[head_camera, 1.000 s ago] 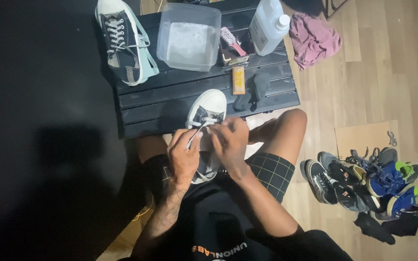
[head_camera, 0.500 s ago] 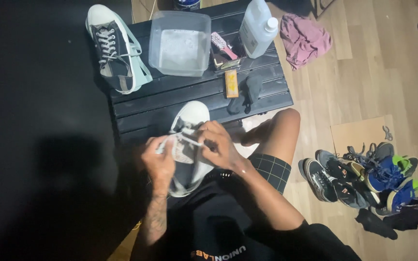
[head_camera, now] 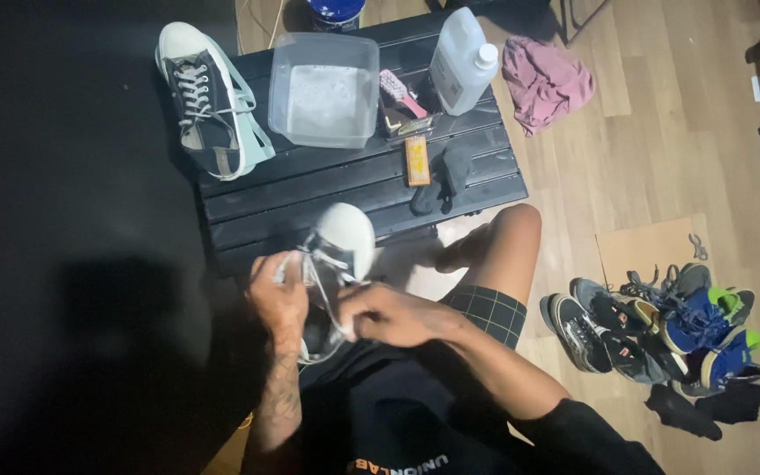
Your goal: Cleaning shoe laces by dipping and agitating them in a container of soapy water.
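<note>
The shoe (head_camera: 334,264) sits in the lap, toe pointing at the bench (head_camera: 354,189), so both hands can get at its top. The left hand (head_camera: 279,299) is wrapped around the shoe's side to keep it from wobbling. The right hand (head_camera: 389,315) has its fingers pinched on a white lace (head_camera: 332,303).

1 more shoe (head_camera: 204,101) lies on the bench's far left corner, hanging over the edge. A tub (head_camera: 325,88), brush (head_camera: 398,92) and bottle (head_camera: 461,60) crowd the back. The front slats are bare. A shoe pile (head_camera: 653,330) sits well apart on the right.
</note>
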